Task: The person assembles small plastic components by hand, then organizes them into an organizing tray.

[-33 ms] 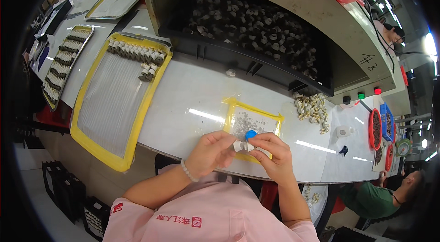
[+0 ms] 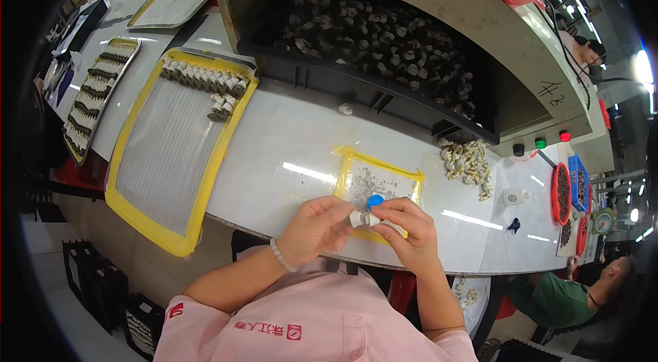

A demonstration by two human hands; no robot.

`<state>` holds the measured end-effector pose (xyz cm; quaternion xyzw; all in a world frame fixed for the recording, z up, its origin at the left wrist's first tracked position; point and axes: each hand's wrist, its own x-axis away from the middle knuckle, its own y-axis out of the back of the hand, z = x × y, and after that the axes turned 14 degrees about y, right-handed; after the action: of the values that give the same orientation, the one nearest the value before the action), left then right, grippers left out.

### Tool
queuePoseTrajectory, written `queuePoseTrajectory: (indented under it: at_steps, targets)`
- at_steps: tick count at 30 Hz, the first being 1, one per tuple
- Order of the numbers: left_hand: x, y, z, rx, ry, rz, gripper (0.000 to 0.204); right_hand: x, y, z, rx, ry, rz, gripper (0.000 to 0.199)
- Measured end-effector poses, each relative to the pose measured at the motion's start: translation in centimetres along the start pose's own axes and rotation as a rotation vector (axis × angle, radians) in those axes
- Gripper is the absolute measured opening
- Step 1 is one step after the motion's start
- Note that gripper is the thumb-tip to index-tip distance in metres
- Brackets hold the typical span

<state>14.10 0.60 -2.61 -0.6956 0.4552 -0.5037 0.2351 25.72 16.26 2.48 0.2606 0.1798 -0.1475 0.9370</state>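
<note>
Close to the table's front edge, a small white-and-grey part (image 2: 359, 219) is held up between my two hands. My left hand (image 2: 312, 232) pinches its left end, the fingers curled and partly hidden behind the thumb. At the other end, my right hand (image 2: 411, 233) closes thumb and fingers on it. A round blue piece (image 2: 375, 202) shows at the right fingertips; whether it is held or worn, I cannot tell. Below both hands lies a pale sheet (image 2: 384, 171), bordered in yellow tape and marked with grey spots.
Ahead, a black bin (image 2: 384, 91) full of white-and-dark parts sits inside a metal housing (image 2: 534, 88). At left is a yellow-edged tray (image 2: 161, 156) with rows of parts. A pile of cream-coloured pieces (image 2: 467, 167) lies right. A person in green (image 2: 558, 300) sits far right.
</note>
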Motion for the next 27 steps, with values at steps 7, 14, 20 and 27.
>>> queuePoseTrajectory:
  at_steps: [7, 14, 20, 27]
  targets:
    - [-0.2, -0.1, -0.5, 0.075, 0.094, -0.025, 0.017, -0.9, 0.0, -0.5, 0.214, 0.249, 0.095, 0.027]
    - [0.4, -1.0, -1.6, 0.046, 0.169, -0.028, 0.015, -0.8, 0.4, -0.7, 0.270, 0.383, 0.162, 0.028]
    - [0.1, -1.3, -1.7, 0.073, 0.217, -0.047, 0.015, -0.7, 0.5, 0.0, 0.429, 0.431, 0.175, 0.029]
    - [0.0, -1.3, -1.9, 0.033, 0.215, -0.018, 0.015, -0.9, 0.7, 0.0, 0.460, 0.480, 0.218, 0.031]
